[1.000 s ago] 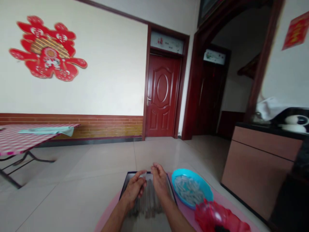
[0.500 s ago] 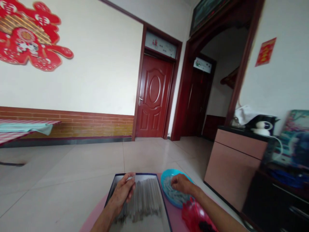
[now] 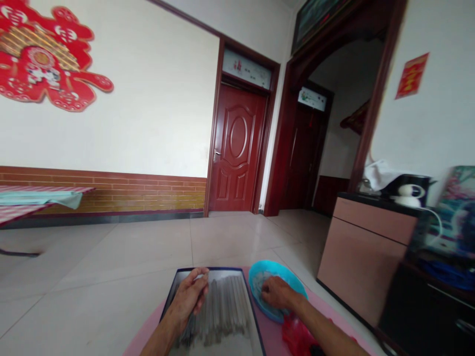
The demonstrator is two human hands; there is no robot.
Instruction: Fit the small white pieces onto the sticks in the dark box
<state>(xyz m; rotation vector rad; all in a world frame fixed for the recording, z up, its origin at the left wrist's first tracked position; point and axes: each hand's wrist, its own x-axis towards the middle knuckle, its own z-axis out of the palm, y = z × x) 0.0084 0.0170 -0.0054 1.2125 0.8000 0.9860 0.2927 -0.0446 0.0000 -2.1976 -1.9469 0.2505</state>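
A panelled door (image 3: 238, 138), red wall decoration (image 3: 76, 89), checked tablecloth (image 3: 18, 212) — this looks like a home.

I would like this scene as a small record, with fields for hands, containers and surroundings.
Left hand: over the tray, fingers curled; hold unclear
Right hand: at the blue basin, fingers curled; hold unclear
Tray contents: long greyish strips, side by side
Basin position: right of the tray, on a pink surface
Nearby: red plastic bag beside the basin
Background: red-brown door, closed
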